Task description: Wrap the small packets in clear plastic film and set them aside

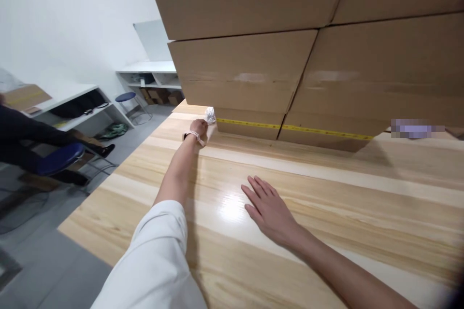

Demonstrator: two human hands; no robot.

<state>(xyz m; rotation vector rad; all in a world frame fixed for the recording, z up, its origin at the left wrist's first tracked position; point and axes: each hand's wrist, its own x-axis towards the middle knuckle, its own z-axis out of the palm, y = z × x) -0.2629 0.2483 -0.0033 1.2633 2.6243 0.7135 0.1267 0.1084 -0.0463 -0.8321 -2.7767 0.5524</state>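
My left hand [199, 127], with a pale watch band on its wrist, reaches far across the wooden table [217, 251]. Its fingers are curled in beside a small crumpled silvery piece [210, 115], which looks like foil or clear plastic. What those fingers hold, if anything, is hidden. Just right of that hand stands a stack of cardboard boxes [246, 67]. A yellow strip with dark marks [250, 123] runs along the lower boxes. My right hand [270, 212] is open over the near tabletop, palm down, fingers stretched out, holding nothing.
The boxes tower over the table's far side. Beyond the left table edge are a blue stool [125, 97], white shelving [148, 67] with small boxes, and a seated person's dark-clothed leg [29, 130]. A blurred-out purple patch [416, 129] shows at the right.
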